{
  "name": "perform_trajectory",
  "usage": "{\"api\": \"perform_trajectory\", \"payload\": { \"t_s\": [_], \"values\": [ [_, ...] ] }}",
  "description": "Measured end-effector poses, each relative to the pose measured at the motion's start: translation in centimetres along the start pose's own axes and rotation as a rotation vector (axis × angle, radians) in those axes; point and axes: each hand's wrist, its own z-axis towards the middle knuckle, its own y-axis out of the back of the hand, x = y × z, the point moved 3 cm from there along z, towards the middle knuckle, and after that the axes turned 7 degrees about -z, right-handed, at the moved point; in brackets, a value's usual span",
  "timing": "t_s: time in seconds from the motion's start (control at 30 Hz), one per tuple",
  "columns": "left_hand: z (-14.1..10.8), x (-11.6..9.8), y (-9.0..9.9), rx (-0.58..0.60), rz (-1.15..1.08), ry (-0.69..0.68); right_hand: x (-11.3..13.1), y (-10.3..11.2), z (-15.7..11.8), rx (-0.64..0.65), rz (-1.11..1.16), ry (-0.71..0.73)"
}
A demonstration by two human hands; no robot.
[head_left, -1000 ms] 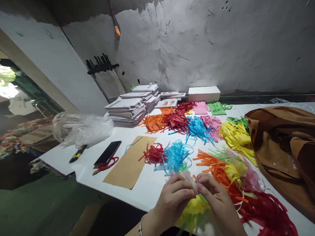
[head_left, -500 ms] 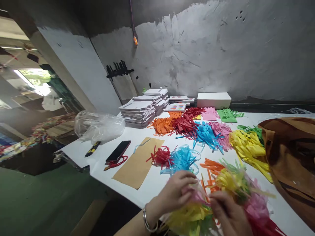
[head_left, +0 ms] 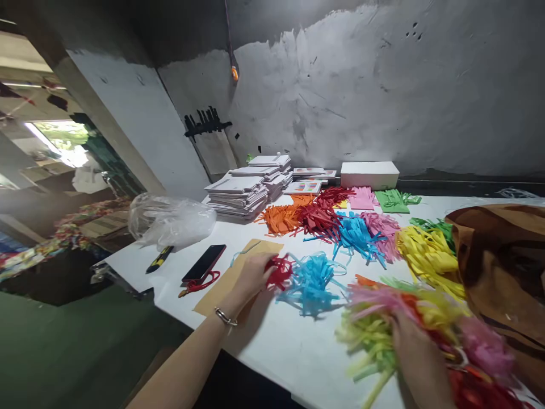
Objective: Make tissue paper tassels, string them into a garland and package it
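My left hand reaches across the brown paper sheet, its fingers curled onto the left side of a small red tassel bunch. Some of its fingertips are hidden in the strips. Just to the right lies a light-blue tassel bunch. At the lower right, my right hand is closed around a multicoloured string of paper tassels, with pink strips and pale green strips hanging out to its left. Yellow, pink and red tassels lie about that hand, partly blurred.
A black phone and a yellow-black cutter lie left, near a clear plastic bag. Behind are stacked white packets, a white box and several coloured tassel piles. A brown bag stands right.
My left hand has moved left and away from my right hand, to the red tassel bunch. My right hand has shifted right with the multicoloured tassels, whose pink and green strips now spread out.
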Motion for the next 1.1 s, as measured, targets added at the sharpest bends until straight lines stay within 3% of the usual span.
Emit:
{"api": "perform_trajectory", "payload": {
  "t_s": [0.1, 0.23, 0.4, 0.53, 0.63, 0.77, 1.1],
  "values": [
    [-0.5, -0.9, 2.6, -0.089, -0.124, 0.019, -2.0, 1.4, 0.8, -0.110, -0.045, -0.024],
    [-3.0, -4.1, 3.3, -0.118, -0.305, 0.006, 1.5, 3.5, -0.7, -0.136, 0.287, 0.165],
    [-7.3, -10.1, -1.3, 0.111, -0.837, 0.043, 6.2, 5.7, -2.7, -0.128, 0.585, 0.068],
    [-9.0, -13.0, -5.9, 0.238, -1.025, 0.150, 7.2, 5.6, -3.3, -0.035, 0.690, 0.014],
    [-9.3, -13.4, -8.5, 0.268, -1.093, 0.228, 7.0, 5.1, -3.7, -0.004, 0.717, -0.003],
    [-9.3, -13.0, -9.8, 0.252, -1.102, 0.267, 6.7, 4.6, -4.0, 0.010, 0.710, -0.002],
    [-9.1, -10.1, -8.4, 0.188, -0.842, 0.312, 7.1, 4.7, -3.8, 0.010, 0.662, 0.093]
  ]
}}
